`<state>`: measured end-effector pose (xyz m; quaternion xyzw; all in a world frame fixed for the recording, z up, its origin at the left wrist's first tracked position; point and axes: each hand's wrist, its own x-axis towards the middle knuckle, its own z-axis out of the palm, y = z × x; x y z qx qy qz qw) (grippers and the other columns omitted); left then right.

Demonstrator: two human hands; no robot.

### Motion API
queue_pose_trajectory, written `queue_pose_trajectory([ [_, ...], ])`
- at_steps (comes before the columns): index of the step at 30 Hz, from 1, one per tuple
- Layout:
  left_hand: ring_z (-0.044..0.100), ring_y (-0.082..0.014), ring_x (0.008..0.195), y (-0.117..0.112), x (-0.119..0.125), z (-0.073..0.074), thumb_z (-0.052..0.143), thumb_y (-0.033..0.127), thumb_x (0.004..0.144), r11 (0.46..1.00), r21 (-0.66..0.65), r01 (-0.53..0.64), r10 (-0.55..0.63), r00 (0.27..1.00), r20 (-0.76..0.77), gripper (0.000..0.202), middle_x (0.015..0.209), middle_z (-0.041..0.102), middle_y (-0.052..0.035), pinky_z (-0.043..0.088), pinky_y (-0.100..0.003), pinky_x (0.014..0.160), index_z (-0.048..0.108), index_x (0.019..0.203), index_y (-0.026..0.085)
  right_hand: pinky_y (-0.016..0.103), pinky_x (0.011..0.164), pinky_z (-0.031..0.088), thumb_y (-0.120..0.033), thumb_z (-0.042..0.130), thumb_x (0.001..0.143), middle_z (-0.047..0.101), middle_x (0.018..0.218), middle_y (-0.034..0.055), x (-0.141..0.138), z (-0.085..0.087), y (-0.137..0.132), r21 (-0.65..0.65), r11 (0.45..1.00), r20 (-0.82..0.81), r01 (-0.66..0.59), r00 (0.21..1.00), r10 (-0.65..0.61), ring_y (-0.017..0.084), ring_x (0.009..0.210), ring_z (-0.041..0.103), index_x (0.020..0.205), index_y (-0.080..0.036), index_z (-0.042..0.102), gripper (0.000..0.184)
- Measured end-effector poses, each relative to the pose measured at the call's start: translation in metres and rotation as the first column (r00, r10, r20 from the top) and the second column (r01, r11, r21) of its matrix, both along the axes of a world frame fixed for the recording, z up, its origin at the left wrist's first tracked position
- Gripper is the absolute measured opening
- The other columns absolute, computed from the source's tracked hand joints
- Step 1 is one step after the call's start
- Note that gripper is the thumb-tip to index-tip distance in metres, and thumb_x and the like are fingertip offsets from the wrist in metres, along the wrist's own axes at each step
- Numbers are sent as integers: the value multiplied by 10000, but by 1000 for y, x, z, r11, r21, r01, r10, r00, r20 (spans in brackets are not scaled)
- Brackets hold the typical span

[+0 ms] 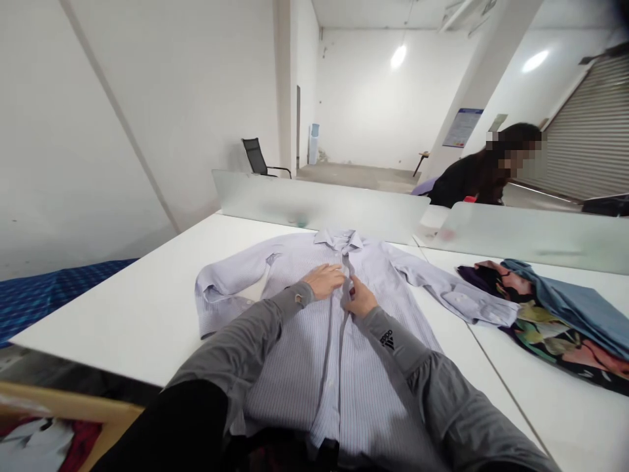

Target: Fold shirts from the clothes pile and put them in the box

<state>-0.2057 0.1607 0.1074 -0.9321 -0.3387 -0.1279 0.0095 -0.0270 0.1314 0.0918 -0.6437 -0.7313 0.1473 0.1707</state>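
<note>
A pale lavender striped long-sleeved shirt (304, 367) lies front up on the white table, collar away from me and sleeves spread to both sides. Its front placket runs down the middle, with a gap between the two edges near the chest. My left hand (325, 282) is closed at the placket's left edge, fingers together on the cloth, the thumb hidden. Just right of it, my right hand (361, 298) pinches the other front edge between thumb and fingers. Grey sleeve covers reach to both wrists.
Folded clothes, a floral garment (545, 328) and a blue one (580, 305), lie on the right. A frosted divider (319, 200) lines the table's far edge; beyond it a person (466, 177) leans forward. A box of cloth (44, 439) stands lower left.
</note>
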Motion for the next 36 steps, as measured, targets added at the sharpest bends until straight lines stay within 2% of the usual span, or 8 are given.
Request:
queue_pose_trajectory([
  [7,597,-168,1032,-15,-23,11,496,245,899,997,-77,-29,24,997,-69,203,993,669,-22,384,-298,971,649,1028,280,243,793,461,-134,621,660,621,1086,66,-4,3,-18,16,1000,-61,7,998,-6,160,890,612,1407,-158,372,788],
  [12,598,-241,1021,-12,0,1,457,423,913,950,-91,-300,301,954,-4,315,1093,619,-104,446,-347,877,615,1063,196,298,834,462,-108,604,643,597,1064,118,-11,3,-61,6,1000,4,-11,1000,11,204,911,599,1420,-90,349,818],
  [15,589,-262,1061,2,19,-6,542,377,862,908,-143,-395,401,916,18,289,1133,606,-126,445,-343,890,630,1042,169,312,835,473,-61,544,630,567,1086,116,-11,-1,-101,2,989,-1,-147,989,147,198,890,588,1439,-108,313,843],
  [18,623,-221,1003,17,32,-7,390,314,942,858,-216,-466,485,873,44,313,1063,645,-118,454,-309,853,665,971,167,328,842,492,-22,476,625,520,1154,128,-8,-2,-141,-6,971,-23,-237,971,237,197,904,579,1457,-135,296,859],
  [21,648,-193,918,27,42,-6,343,385,966,824,-289,-487,524,849,64,412,938,692,-84,463,-272,783,691,895,177,377,914,489,9,429,610,499,1215,145,-5,0,-174,-3,948,-52,-319,946,319,234,1042,543,1454,-150,336,864],
  [26,641,-185,941,37,51,-13,583,367,856,775,-363,-517,576,814,72,212,974,707,-34,460,-251,782,686,949,206,449,1067,400,39,414,566,423,1403,104,1,0,-215,26,932,-107,-361,926,361,270,1256,416,1424,-234,408,900],
  [32,613,-185,987,44,51,-17,532,302,923,727,-392,-564,634,770,69,214,1069,665,-65,464,-376,892,633,1024,143,338,977,465,59,381,558,509,1255,69,0,9,-244,-74,892,-322,-446,857,402,189,1103,527,1351,-266,478,863],
  [36,622,-168,963,33,50,-5,493,243,918,726,-384,-571,641,764,76,172,1019,684,-45,455,-275,831,625,1005,177,344,926,472,25,459,593,568,1140,77,-4,18,-243,-139,852,-341,-504,833,437,208,1046,549,1198,-212,600,665],
])
